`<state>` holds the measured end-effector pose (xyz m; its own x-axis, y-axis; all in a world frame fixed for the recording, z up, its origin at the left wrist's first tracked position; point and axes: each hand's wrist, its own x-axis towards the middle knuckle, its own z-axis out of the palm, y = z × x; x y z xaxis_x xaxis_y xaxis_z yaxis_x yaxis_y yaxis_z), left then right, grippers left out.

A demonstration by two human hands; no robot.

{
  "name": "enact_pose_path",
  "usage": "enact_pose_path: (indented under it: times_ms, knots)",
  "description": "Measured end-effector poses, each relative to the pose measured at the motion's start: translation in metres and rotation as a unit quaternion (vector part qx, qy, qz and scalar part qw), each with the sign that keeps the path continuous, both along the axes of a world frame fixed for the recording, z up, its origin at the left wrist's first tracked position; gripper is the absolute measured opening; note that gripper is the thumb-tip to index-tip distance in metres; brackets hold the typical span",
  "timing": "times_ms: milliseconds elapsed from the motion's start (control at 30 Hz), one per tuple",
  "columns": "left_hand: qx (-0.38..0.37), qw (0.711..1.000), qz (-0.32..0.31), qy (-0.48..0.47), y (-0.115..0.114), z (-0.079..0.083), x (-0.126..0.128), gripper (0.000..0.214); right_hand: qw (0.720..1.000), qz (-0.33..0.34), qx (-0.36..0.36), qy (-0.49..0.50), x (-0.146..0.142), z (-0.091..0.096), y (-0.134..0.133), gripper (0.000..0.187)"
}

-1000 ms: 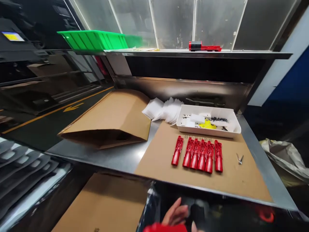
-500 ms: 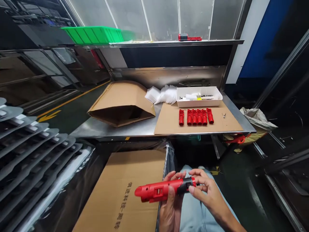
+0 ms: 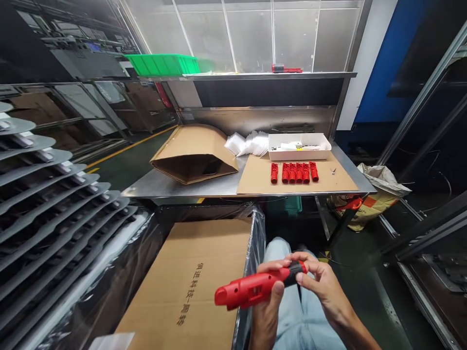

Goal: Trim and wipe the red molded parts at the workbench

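I hold a red plastic tool body (image 3: 251, 289) with a black end over my lap, well back from the steel bench (image 3: 182, 187). My left hand (image 3: 268, 304) grips its middle from below, thumb on the casing. My right hand (image 3: 318, 282) pinches the black end with its fingertips. On the bench, several red housing halves (image 3: 295, 172) lie in a row on a brown cardboard sheet (image 3: 339, 182), just in front of a white tray (image 3: 299, 154) of small parts.
A curved cardboard piece (image 3: 193, 155) and a pile of white bags (image 3: 248, 143) lie on the bench. A cardboard box (image 3: 189, 282) in black plastic stands at my left. Grey stacked trays (image 3: 51, 194) fill the far left. A shelf carries a green bin (image 3: 162, 64).
The view has pulled back from the bench. The red tool body and both hands, barely visible at the bottom edge before, are now in full view; its red end now tilts slightly down.
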<state>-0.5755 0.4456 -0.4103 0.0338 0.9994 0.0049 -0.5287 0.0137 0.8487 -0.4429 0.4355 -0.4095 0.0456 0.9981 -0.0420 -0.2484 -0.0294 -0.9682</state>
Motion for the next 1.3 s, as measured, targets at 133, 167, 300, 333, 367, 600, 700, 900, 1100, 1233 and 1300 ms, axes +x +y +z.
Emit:
enact_pose_path:
  times_ms: [133, 167, 300, 333, 367, 600, 700, 900, 1100, 1233, 1300]
  knots:
    - [0.095, 0.994, 0.035, 0.05, -0.005, 0.005, 0.011, 0.021, 1.0, 0.015, 0.02, -0.018, 0.006, -0.003, 0.003, 0.039]
    - [0.126, 0.989, 0.043, 0.065, -0.007, 0.005, 0.014, 0.02, 0.999, 0.017, 0.02, -0.022, 0.008, -0.004, 0.004, 0.037]
    - [0.165, 0.98, 0.079, 0.084, -0.006, -0.002, 0.02, 0.022, 0.998, 0.046, 0.03, -0.021, 0.013, -0.01, 0.009, 0.029]
    - [0.135, 0.985, 0.084, 0.07, -0.003, -0.005, 0.019, 0.024, 0.997, 0.062, 0.032, -0.013, 0.014, -0.012, 0.01, 0.03]
    - [0.092, 0.991, 0.084, 0.048, 0.0, -0.007, 0.015, 0.028, 0.996, 0.079, 0.031, -0.001, 0.015, -0.013, 0.011, 0.032]
    - [-0.172, 0.968, 0.004, -0.182, 0.025, -0.014, -0.016, 0.026, 0.997, -0.002, -0.002, -0.078, 0.008, -0.009, 0.015, 0.03]
    - [-0.188, 0.956, -0.017, -0.227, 0.031, -0.02, -0.02, 0.021, 0.987, -0.015, 0.02, -0.158, -0.005, -0.007, 0.017, 0.026]
    - [-0.225, 0.946, -0.033, -0.233, 0.04, -0.035, -0.02, 0.024, 0.984, -0.032, 0.052, -0.168, -0.032, -0.02, 0.028, 0.038]
    - [-0.228, 0.936, -0.064, -0.259, 0.054, -0.04, -0.016, 0.021, 0.963, -0.04, 0.109, -0.242, -0.028, -0.044, 0.042, 0.029]
    - [-0.232, 0.915, -0.116, -0.309, 0.062, -0.041, -0.016, 0.019, 0.913, -0.076, 0.239, -0.321, -0.014, -0.045, 0.055, 0.014]
    - [-0.233, 0.905, -0.127, -0.331, 0.065, -0.04, -0.016, 0.019, 0.881, -0.089, 0.294, -0.359, -0.008, -0.042, 0.061, 0.01]
